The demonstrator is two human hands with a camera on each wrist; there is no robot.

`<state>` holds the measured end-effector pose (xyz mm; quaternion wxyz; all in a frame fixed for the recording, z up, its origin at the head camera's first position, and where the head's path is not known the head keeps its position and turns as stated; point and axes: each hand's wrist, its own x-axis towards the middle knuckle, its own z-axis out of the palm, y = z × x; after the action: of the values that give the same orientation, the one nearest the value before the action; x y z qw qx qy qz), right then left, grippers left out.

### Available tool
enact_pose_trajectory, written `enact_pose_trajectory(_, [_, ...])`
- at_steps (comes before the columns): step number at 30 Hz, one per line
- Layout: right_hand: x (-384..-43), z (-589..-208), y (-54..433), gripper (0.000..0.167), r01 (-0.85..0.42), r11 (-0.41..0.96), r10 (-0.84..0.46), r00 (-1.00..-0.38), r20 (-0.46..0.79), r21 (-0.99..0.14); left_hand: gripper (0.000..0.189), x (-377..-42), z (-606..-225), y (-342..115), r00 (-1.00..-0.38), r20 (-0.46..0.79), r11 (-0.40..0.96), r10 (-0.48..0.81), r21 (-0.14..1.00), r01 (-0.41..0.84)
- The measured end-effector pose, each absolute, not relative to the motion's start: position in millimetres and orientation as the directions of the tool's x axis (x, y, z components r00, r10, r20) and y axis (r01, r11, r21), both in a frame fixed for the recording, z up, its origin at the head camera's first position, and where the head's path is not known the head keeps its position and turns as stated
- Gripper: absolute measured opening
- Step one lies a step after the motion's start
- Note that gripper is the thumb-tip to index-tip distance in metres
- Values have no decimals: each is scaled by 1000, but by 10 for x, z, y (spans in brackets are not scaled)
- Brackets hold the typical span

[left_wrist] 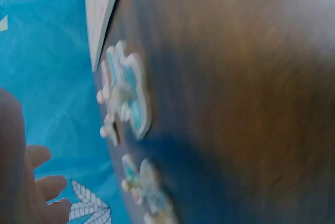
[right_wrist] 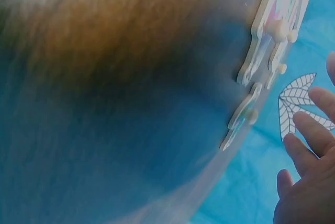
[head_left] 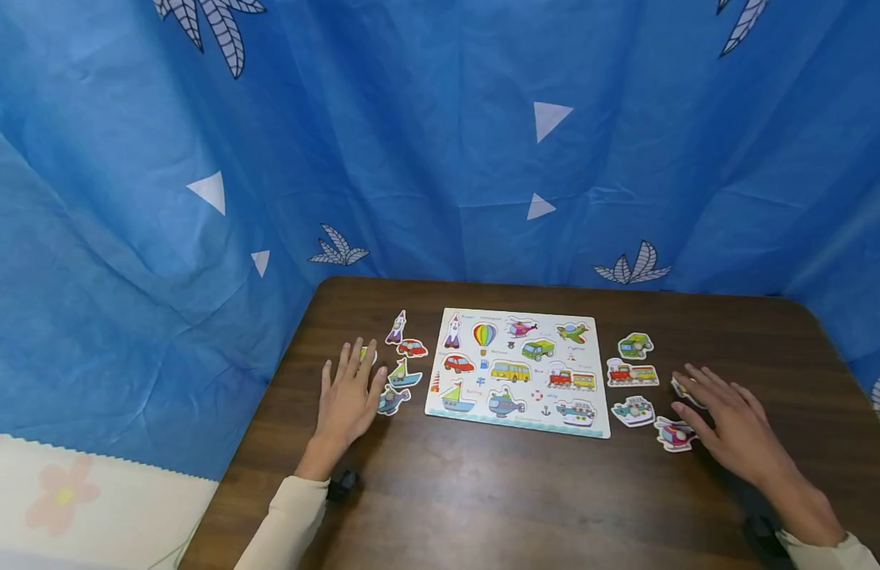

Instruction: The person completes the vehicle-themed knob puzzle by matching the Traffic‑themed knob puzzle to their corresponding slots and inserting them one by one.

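My left hand [head_left: 347, 396] hovers with spread fingers at the left of the picture puzzle board [head_left: 447, 317]. Its fingers partly cover a yellow-green piece [head_left: 368, 353]. Close by lie knobbed pieces: a rocket [head_left: 396, 328], a red car [head_left: 412, 348], a sailboat [head_left: 405, 375] and a blue vehicle piece [head_left: 393, 401]. At the board's right, my right hand [head_left: 732, 427] has its fingers extended above a partly hidden piece [head_left: 685, 391]. A pink helicopter piece [head_left: 673, 435] is near its thumb. Neither hand visibly holds anything.
A green truck piece [head_left: 635, 346], a train piece [head_left: 632, 374] and a ship piece [head_left: 633, 412] lie right of the board. The brown table [head_left: 482, 507] has a blue curtain [head_left: 425, 142] behind it. Floral cloth [head_left: 112, 522] shows at lower left.
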<state>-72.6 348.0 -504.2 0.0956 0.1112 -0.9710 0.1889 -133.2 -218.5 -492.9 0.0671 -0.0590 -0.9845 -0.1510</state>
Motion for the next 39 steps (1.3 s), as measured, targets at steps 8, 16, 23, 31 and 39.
enact_pose_trajectory(8, [-742,-5067,3416,56,-284,897,-209,-948,240,-339,59,-1215,-5103,-2007,-976,166,946,142,268,183])
enact_pose_trajectory(16, [-735,-5069,3350,54,-303,892,-225,-942,251,-336,58,-1156,-5183,-1931,-957,240,915,163,325,238])
enact_pose_trajectory(23, [-731,-5084,3303,54,-314,890,-239,-939,247,-332,56,-1112,-5241,-1897,-946,272,906,178,330,265])
enact_pose_trajectory(31, [-731,-5087,3244,54,-331,876,-253,-935,248,-352,57,-1078,-5245,-1881,-949,266,898,168,356,259])
enact_pose_trajectory(39, [-731,-5123,3204,54,-378,860,-289,-914,284,-344,58,-1042,-5225,-1816,-960,216,868,175,426,254])
